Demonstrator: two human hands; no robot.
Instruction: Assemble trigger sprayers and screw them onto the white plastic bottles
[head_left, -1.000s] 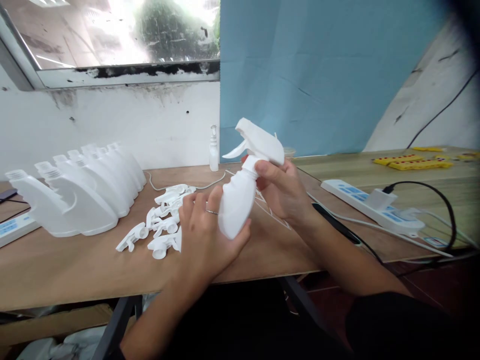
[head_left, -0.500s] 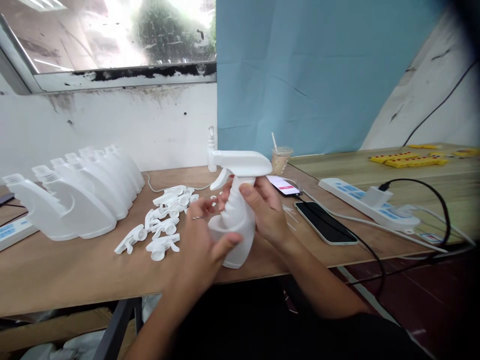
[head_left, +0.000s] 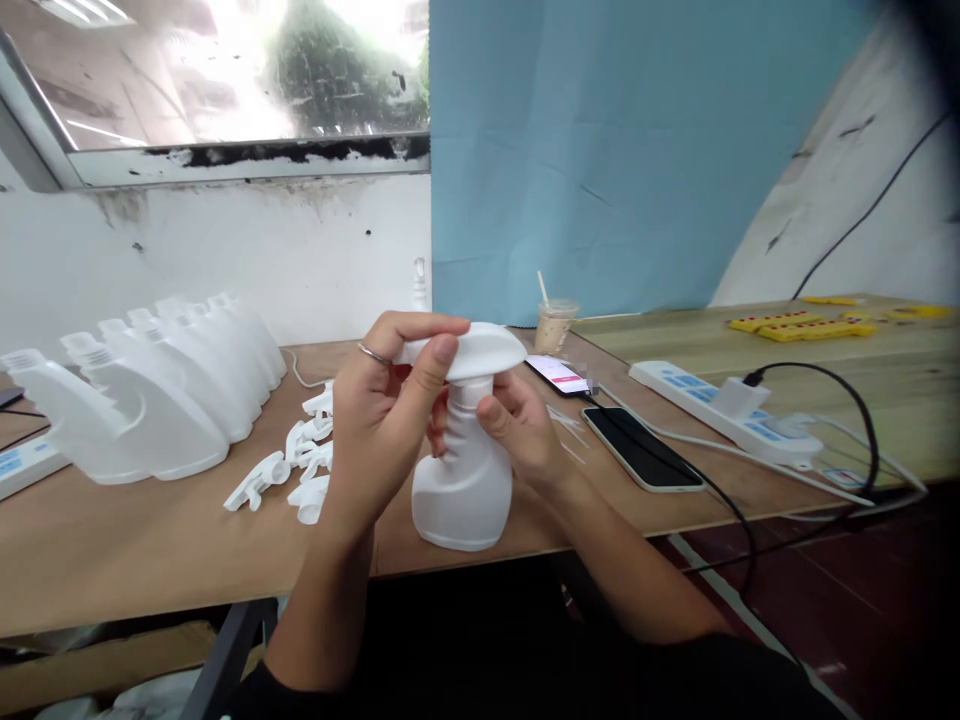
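A white spray bottle (head_left: pixel 463 505) stands upright near the table's front edge, with a white trigger spray head (head_left: pixel 491 352) on its neck. My left hand (head_left: pixel 390 410) is closed on the nozzle end of the spray head, thumb and fingers over its top and side. The trigger is hidden behind that hand. My right hand (head_left: pixel 525 430) grips the bottle's neck just below the head, thumb in front. Left of my left hand lie several loose white trigger spray heads (head_left: pixel 259 480), partly covered by it.
Several white bottles without heads (head_left: pixel 172 420) stand in a row at the left. To the right are a lit phone (head_left: pixel 556 374), a dark phone (head_left: pixel 643 450), thin white tubes (head_left: pixel 570 430), and a power strip (head_left: pixel 724 410) with cables. A drink cup (head_left: pixel 555 325) stands behind.
My left hand has moved up from beside the bottle's body and closed on the spray head's nozzle end. The bottle has turned somewhat; my right hand stays at its neck.
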